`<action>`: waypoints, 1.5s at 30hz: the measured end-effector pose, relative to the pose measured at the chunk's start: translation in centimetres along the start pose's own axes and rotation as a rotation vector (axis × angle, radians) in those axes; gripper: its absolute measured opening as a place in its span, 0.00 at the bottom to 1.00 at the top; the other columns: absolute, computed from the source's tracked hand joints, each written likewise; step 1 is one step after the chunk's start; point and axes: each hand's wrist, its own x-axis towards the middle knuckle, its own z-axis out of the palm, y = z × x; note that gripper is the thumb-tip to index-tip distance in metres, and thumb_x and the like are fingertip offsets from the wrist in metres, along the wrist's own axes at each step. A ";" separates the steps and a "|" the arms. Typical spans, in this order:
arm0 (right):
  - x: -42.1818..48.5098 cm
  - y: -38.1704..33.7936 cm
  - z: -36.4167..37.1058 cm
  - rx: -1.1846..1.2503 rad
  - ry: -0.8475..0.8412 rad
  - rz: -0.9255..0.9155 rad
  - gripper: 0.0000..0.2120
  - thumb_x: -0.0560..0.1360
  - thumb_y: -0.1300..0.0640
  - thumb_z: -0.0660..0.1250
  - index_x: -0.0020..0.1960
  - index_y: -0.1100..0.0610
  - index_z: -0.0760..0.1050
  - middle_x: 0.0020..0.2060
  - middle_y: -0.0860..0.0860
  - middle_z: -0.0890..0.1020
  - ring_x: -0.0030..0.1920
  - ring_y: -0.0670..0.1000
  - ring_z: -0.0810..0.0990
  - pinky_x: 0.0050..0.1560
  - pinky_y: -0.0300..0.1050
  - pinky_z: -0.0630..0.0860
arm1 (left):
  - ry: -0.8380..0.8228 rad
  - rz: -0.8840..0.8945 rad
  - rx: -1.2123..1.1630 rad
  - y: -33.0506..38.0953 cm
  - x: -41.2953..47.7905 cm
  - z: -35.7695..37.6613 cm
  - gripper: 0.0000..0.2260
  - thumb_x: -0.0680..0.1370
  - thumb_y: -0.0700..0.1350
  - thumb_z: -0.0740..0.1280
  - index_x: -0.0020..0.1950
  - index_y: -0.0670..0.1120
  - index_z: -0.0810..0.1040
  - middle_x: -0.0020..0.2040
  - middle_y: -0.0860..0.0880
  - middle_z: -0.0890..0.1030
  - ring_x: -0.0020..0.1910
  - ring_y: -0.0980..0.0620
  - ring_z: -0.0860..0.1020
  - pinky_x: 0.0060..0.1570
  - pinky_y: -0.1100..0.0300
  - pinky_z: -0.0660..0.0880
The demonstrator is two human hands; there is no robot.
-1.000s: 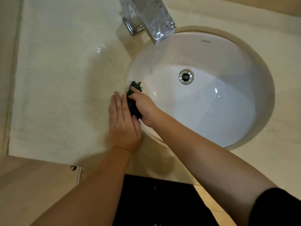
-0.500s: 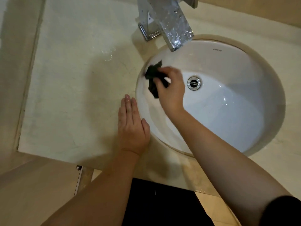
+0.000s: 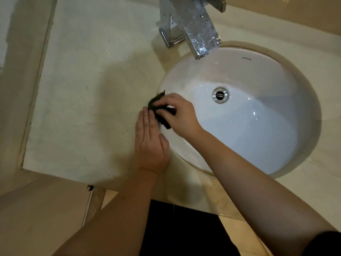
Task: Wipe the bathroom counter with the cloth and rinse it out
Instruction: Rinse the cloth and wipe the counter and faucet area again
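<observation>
Counter [image 3: 88, 100] of pale stone fills most of the view, and it goes from the wall on the left side to the far right edge. It has a faint wet shine and some small water drops [image 3: 121, 56] near the tap base.

A white oval sink [image 3: 267, 126] sits under the counter on the right half, with a round stone rim around it. Above its far edge stands a square chrome faucet [image 3: 195, 28]; the spout leans over the bowl and is covered with droplets.

The left hand [image 3: 150, 145] lies flat on the counter just beside the left rim of the sink. Its fingers are straight and close together, holding nothing, and the thumb points along the rim.

The right hand [image 3: 181, 115] reaches across from the right, over the left part of the bowl. Its fingers are curled around a small dark cloth [image 3: 164, 121] and they grasp it firmly. The cloth is at the left rim of the sink, partly on the counter edge, just touching the left fingertips.

A round metal drain [image 3: 220, 95] is in the bowl, near the right hand.
</observation>
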 end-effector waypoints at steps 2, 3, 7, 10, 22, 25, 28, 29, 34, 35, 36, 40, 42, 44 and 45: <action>-1.9 0.2 -0.6 0.020 -0.112 0.078 0.10 0.71 0.63 0.72 0.52 0.57 0.82 0.48 0.51 0.82 0.51 0.48 0.80 0.56 0.43 0.76 | 0.021 -0.037 -0.112 0.0 0.0 0.0 0.23 0.77 0.40 0.52 0.70 0.32 0.65 0.72 0.36 0.66 0.73 0.39 0.62 0.69 0.43 0.64; -3.0 0.3 -0.9 0.033 -0.158 0.116 0.11 0.72 0.63 0.71 0.53 0.58 0.82 0.48 0.52 0.82 0.51 0.48 0.80 0.56 0.43 0.76 | 0.017 -0.057 -0.160 0.1 0.0 -0.2 0.22 0.77 0.39 0.53 0.69 0.33 0.66 0.72 0.37 0.66 0.74 0.40 0.62 0.69 0.43 0.65; -7.5 0.8 -2.4 -0.013 -0.266 0.110 0.12 0.71 0.64 0.71 0.54 0.56 0.82 0.47 0.52 0.82 0.50 0.48 0.79 0.54 0.36 0.73 | 0.004 -0.003 -0.143 -0.2 -0.1 -0.6 0.17 0.77 0.38 0.53 0.64 0.36 0.69 0.72 0.38 0.67 0.73 0.38 0.62 0.68 0.45 0.66; -11.0 1.5 -4.2 -0.109 -0.325 0.127 0.11 0.73 0.61 0.70 0.55 0.55 0.81 0.48 0.52 0.80 0.50 0.49 0.78 0.53 0.37 0.72 | -0.057 0.045 -0.044 -0.1 -0.2 -0.6 0.17 0.77 0.41 0.53 0.62 0.37 0.72 0.73 0.39 0.65 0.74 0.40 0.60 0.73 0.47 0.57; -22.8 6.9 -18.5 -0.648 -0.132 0.112 0.12 0.71 0.69 0.70 0.53 0.60 0.82 0.55 0.55 0.82 0.55 0.56 0.80 0.61 0.43 0.72 | -0.177 0.371 0.185 0.7 -0.4 0.0 0.16 0.78 0.42 0.56 0.61 0.39 0.75 0.71 0.40 0.70 0.72 0.41 0.64 0.72 0.45 0.55; -22.4 8.7 -23.5 -0.775 -0.056 0.078 0.14 0.67 0.72 0.72 0.51 0.62 0.82 0.54 0.58 0.82 0.54 0.58 0.80 0.62 0.43 0.69 | -0.178 0.310 0.173 1.1 0.1 -0.1 0.16 0.79 0.44 0.56 0.61 0.38 0.75 0.70 0.41 0.70 0.73 0.41 0.64 0.73 0.47 0.52; -20.4 10.0 -27.8 -0.850 0.008 0.078 0.14 0.67 0.72 0.73 0.51 0.63 0.83 0.54 0.60 0.82 0.55 0.61 0.80 0.62 0.46 0.70 | -0.152 0.173 0.111 1.4 1.7 0.2 0.16 0.79 0.45 0.55 0.62 0.38 0.74 0.71 0.41 0.69 0.74 0.41 0.62 0.74 0.47 0.50; -19.5 10.4 -28.9 -0.868 0.019 0.073 0.14 0.67 0.73 0.73 0.51 0.63 0.83 0.54 0.60 0.82 0.55 0.62 0.80 0.62 0.46 0.70 | -0.143 0.133 0.098 1.4 2.3 0.3 0.17 0.79 0.45 0.55 0.62 0.38 0.73 0.72 0.41 0.68 0.74 0.41 0.61 0.74 0.47 0.50; -14.2 12.1 -31.9 -0.946 -0.002 -0.019 0.13 0.68 0.73 0.71 0.51 0.65 0.83 0.54 0.62 0.81 0.55 0.64 0.79 0.60 0.50 0.73 | -0.127 0.109 0.092 1.4 2.9 0.5 0.18 0.78 0.44 0.55 0.64 0.38 0.71 0.74 0.42 0.65 0.74 0.42 0.60 0.74 0.47 0.50; -13.0 12.3 -32.2 -0.956 0.006 -0.049 0.12 0.69 0.73 0.71 0.51 0.65 0.83 0.54 0.62 0.81 0.54 0.64 0.79 0.59 0.50 0.74 | -0.126 0.106 0.095 1.5 2.9 0.5 0.18 0.78 0.44 0.55 0.65 0.38 0.71 0.74 0.42 0.65 0.74 0.42 0.60 0.74 0.47 0.50; -11.7 12.4 -32.3 -0.968 0.014 -0.091 0.10 0.70 0.71 0.69 0.51 0.65 0.82 0.53 0.62 0.82 0.53 0.65 0.79 0.58 0.51 0.74 | -0.127 0.099 0.099 1.5 2.9 0.4 0.19 0.78 0.44 0.55 0.65 0.38 0.71 0.74 0.42 0.65 0.74 0.42 0.61 0.74 0.48 0.50; -6.3 12.1 -32.4 -1.053 0.101 -0.239 0.11 0.76 0.62 0.62 0.49 0.62 0.83 0.50 0.58 0.84 0.51 0.65 0.76 0.55 0.47 0.69 | -0.133 0.084 0.102 1.6 2.9 0.3 0.20 0.78 0.45 0.54 0.65 0.38 0.72 0.74 0.41 0.66 0.74 0.43 0.61 0.74 0.47 0.51; -3.8 11.9 -32.1 -1.071 0.134 -0.289 0.11 0.77 0.62 0.62 0.49 0.60 0.83 0.50 0.55 0.84 0.50 0.64 0.75 0.53 0.46 0.68 | -0.128 0.089 0.100 1.7 2.9 0.3 0.19 0.78 0.45 0.54 0.64 0.37 0.72 0.73 0.41 0.67 0.74 0.43 0.61 0.74 0.47 0.51; -1.5 11.6 -31.3 -1.076 0.143 -0.345 0.10 0.77 0.62 0.62 0.50 0.60 0.83 0.50 0.55 0.84 0.48 0.62 0.75 0.50 0.48 0.70 | -0.123 0.086 0.101 1.7 3.0 0.3 0.19 0.78 0.45 0.54 0.64 0.37 0.73 0.73 0.41 0.67 0.74 0.43 0.62 0.74 0.48 0.51; -0.3 11.4 -30.9 -1.076 0.150 -0.370 0.10 0.77 0.62 0.62 0.50 0.60 0.83 0.50 0.55 0.84 0.47 0.62 0.75 0.49 0.49 0.71 | -0.119 0.083 0.100 1.6 3.0 0.4 0.19 0.78 0.45 0.54 0.64 0.38 0.73 0.73 0.42 0.67 0.74 0.44 0.62 0.75 0.49 0.51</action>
